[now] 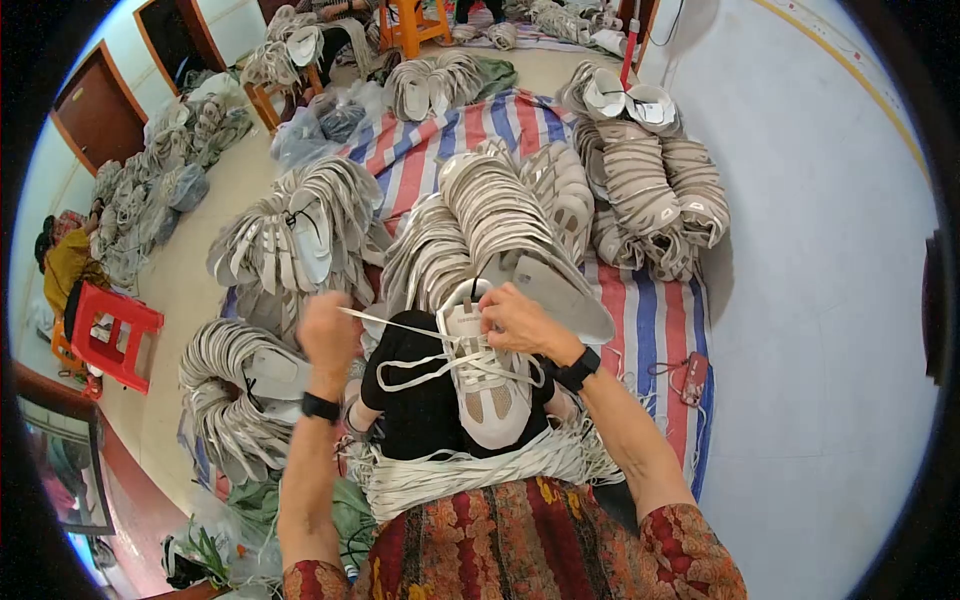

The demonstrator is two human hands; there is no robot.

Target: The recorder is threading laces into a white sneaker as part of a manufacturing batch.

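Shoe (pixel 490 395): beige and white, on the black-trousered lap (pixel 410 415), toe toward the person.
Lace (pixel 400 325): white; one length runs straight from the shoe to the left hand (pixel 328 335), another loops loosely over the lap.
Left grip: pinched together on the lace, out to the shoe's left; hand blurred.
Right grip: right hand (pixel 522 318) touching the shoe's opening and upper eyelets; cannot tell whether fingers are clamped on anything.
Surroundings: lace bundle (pixel 470 482) across the lap; stacked uppers (pixel 500 205) ahead on a striped sheet (pixel 648 340).
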